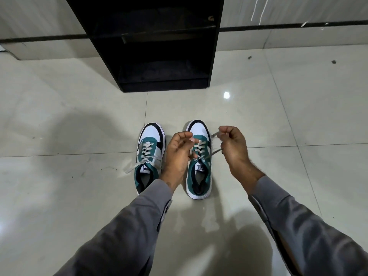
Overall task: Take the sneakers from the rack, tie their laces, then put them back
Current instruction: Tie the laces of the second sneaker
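Both hands work over the right sneaker (pixel 199 162): right hand (pixel 234 148) pinches its lace (pixel 212 153); left hand (pixel 179 154) curls, lace grip unclear.

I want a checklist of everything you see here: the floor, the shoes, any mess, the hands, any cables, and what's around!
Surface: pale glossy floor tiles, with a few dark specks and scuffs.
Job's things: two green, white and black sneakers stand side by side, toes toward the rack. Left sneaker has loose laces trailing on the floor. Right sneaker has its lace pulled up.
Clutter: nothing seen.
Hands: left hand has its fingers curled at the right sneaker's laces; right hand pinches the lace end.
Cables: nothing seen.
Surroundings: black shoe rack, its visible shelves bare, against a pale wall with a dark stripe.
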